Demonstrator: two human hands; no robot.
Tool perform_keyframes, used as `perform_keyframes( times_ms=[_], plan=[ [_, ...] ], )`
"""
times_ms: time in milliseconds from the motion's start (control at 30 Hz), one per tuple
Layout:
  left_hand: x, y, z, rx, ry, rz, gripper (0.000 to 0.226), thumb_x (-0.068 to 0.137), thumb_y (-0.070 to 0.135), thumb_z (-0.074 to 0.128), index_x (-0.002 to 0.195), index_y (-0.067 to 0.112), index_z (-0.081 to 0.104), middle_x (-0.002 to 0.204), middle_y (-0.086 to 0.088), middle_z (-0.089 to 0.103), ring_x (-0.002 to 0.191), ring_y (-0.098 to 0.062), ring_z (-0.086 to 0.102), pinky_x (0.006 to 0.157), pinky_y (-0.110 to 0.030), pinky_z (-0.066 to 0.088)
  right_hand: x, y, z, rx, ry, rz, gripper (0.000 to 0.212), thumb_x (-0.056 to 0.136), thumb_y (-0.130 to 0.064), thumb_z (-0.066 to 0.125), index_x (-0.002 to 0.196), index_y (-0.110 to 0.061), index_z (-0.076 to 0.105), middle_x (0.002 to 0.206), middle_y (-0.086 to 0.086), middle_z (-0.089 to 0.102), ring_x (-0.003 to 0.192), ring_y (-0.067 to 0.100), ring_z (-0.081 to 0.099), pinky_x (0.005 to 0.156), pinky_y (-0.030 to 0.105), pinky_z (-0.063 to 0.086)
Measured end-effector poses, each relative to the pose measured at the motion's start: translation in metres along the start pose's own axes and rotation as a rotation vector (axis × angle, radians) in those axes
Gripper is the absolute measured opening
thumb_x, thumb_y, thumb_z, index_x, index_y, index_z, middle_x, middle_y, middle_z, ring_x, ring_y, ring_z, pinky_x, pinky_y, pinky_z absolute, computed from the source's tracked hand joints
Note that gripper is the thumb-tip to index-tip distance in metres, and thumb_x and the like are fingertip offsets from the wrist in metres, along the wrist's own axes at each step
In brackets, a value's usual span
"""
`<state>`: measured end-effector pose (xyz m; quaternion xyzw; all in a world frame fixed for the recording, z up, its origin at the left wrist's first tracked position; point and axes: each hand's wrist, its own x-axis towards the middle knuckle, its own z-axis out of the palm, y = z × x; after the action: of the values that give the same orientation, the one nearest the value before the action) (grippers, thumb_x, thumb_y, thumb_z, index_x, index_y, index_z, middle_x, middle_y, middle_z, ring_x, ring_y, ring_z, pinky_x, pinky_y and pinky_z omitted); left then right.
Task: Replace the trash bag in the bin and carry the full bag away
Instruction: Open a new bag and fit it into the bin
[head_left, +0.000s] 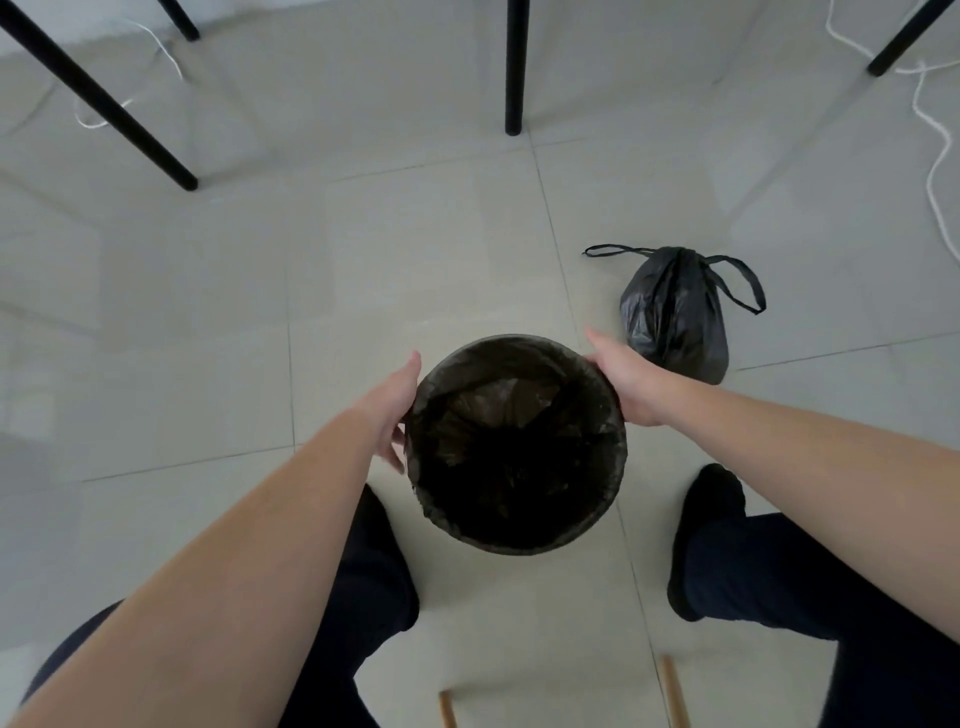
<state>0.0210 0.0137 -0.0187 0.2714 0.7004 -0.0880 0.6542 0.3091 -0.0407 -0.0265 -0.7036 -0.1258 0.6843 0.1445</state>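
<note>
A round bin (615, 410) stands on the tiled floor between my feet, lined with a fresh dark trash bag (514, 447) folded over its rim. My left hand (395, 410) presses against the bin's left side, fingers curled around the wall. On the bin's right rim rests my right hand (623, 379), gripping it. The full black trash bag (675, 317), tied at the top with loose handles, sits on the floor just beyond my right hand, apart from the bin.
Black table or chair legs (514, 67) stand at the back, another black leg (109, 109) at the left. White cables (935, 171) trail along the right floor. My dark-socked feet (706, 535) flank the bin. Two wooden legs (672, 691) show at the bottom edge.
</note>
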Motion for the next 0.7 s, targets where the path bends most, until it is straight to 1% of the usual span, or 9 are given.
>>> perform_keyframes(
  times_ms=[67, 100, 167, 267, 400, 500, 567, 633, 700],
  plan=[
    [-0.009, 0.001, -0.004, 0.108, 0.096, 0.019, 0.089, 0.099, 0.081, 0.015, 0.148, 0.019, 0.056, 0.158, -0.013, 0.048, 0.144, -0.046, 0.044, 0.112, -0.075, 0.034, -0.015, -0.004, 0.003, -0.067, 0.082, 0.008, 0.07, 0.1, -0.072, 0.021, 0.122, -0.022, 0.065, 0.125, 0.008, 0.068, 0.121, 0.031, 0.057, 0.115, 0.065, 0.033],
    [-0.012, 0.003, -0.007, 0.117, 0.116, 0.039, 0.085, 0.1, 0.079, 0.016, 0.147, 0.02, 0.055, 0.159, -0.012, 0.048, 0.148, -0.045, 0.04, 0.113, -0.073, 0.033, -0.019, -0.004, 0.001, -0.091, 0.134, 0.012, 0.064, 0.103, -0.067, 0.021, 0.124, -0.022, 0.063, 0.127, 0.008, 0.064, 0.123, 0.033, 0.054, 0.113, 0.07, 0.031],
    [-0.019, 0.008, -0.011, 0.101, 0.099, 0.077, 0.079, 0.102, 0.077, 0.016, 0.138, 0.022, 0.059, 0.145, -0.01, 0.056, 0.141, -0.044, 0.047, 0.112, -0.07, 0.035, -0.025, 0.001, -0.008, -0.091, 0.179, 0.051, 0.062, 0.104, -0.063, 0.024, 0.133, -0.02, 0.057, 0.132, 0.012, 0.059, 0.126, 0.037, 0.051, 0.109, 0.076, 0.032],
    [-0.026, 0.007, -0.01, 0.029, -0.043, 0.072, 0.076, 0.1, 0.08, 0.02, 0.128, 0.022, 0.06, 0.12, -0.007, 0.063, 0.11, -0.039, 0.059, 0.104, -0.067, 0.044, -0.029, 0.017, -0.013, 0.007, 0.086, 0.14, 0.069, 0.098, -0.071, 0.028, 0.134, -0.019, 0.055, 0.132, 0.013, 0.057, 0.125, 0.041, 0.051, 0.098, 0.077, 0.042],
    [-0.015, -0.016, -0.003, -0.243, -0.173, 0.06, 0.083, 0.094, 0.088, 0.024, 0.115, 0.02, 0.067, 0.136, -0.011, 0.063, 0.114, -0.035, 0.06, 0.095, -0.063, 0.049, -0.02, 0.037, -0.008, 0.193, 0.0, 0.114, 0.081, 0.088, -0.082, 0.032, 0.139, -0.023, 0.058, 0.136, 0.013, 0.063, 0.128, 0.042, 0.055, 0.104, 0.075, 0.039],
    [-0.011, -0.032, -0.004, -0.454, -0.059, 0.044, 0.084, 0.098, 0.082, 0.026, 0.134, 0.013, 0.061, 0.136, -0.015, 0.062, 0.111, -0.036, 0.061, 0.102, -0.062, 0.047, -0.027, 0.038, -0.009, 0.294, 0.107, 0.073, 0.069, 0.098, -0.072, 0.033, 0.134, -0.02, 0.059, 0.13, 0.016, 0.062, 0.119, 0.04, 0.059, 0.103, 0.066, 0.045],
    [-0.016, -0.033, -0.004, -0.369, 0.077, 0.048, 0.079, 0.103, 0.075, 0.025, 0.143, 0.014, 0.054, 0.134, -0.012, 0.06, 0.124, -0.04, 0.056, 0.11, -0.066, 0.038, -0.038, 0.036, -0.013, 0.265, 0.177, 0.07, 0.063, 0.1, -0.068, 0.033, 0.128, -0.019, 0.061, 0.127, 0.016, 0.061, 0.121, 0.041, 0.057, 0.106, 0.071, 0.04],
    [-0.022, -0.032, -0.005, -0.282, 0.148, 0.061, 0.074, 0.105, 0.07, 0.023, 0.14, 0.014, 0.057, 0.136, -0.011, 0.061, 0.128, -0.039, 0.053, 0.115, -0.067, 0.035, -0.044, 0.033, -0.017, 0.243, 0.212, 0.057, 0.062, 0.101, -0.065, 0.032, 0.126, -0.017, 0.063, 0.125, 0.015, 0.064, 0.12, 0.04, 0.058, 0.105, 0.072, 0.04],
    [-0.03, -0.031, -0.006, -0.278, 0.087, 0.092, 0.072, 0.105, 0.071, 0.025, 0.133, 0.015, 0.06, 0.13, -0.011, 0.065, 0.119, -0.038, 0.06, 0.109, -0.064, 0.045, -0.048, 0.031, -0.015, 0.234, 0.193, 0.03, 0.064, 0.102, -0.066, 0.031, 0.126, -0.016, 0.064, 0.123, 0.014, 0.065, 0.117, 0.038, 0.06, 0.104, 0.07, 0.043]
  ],
)
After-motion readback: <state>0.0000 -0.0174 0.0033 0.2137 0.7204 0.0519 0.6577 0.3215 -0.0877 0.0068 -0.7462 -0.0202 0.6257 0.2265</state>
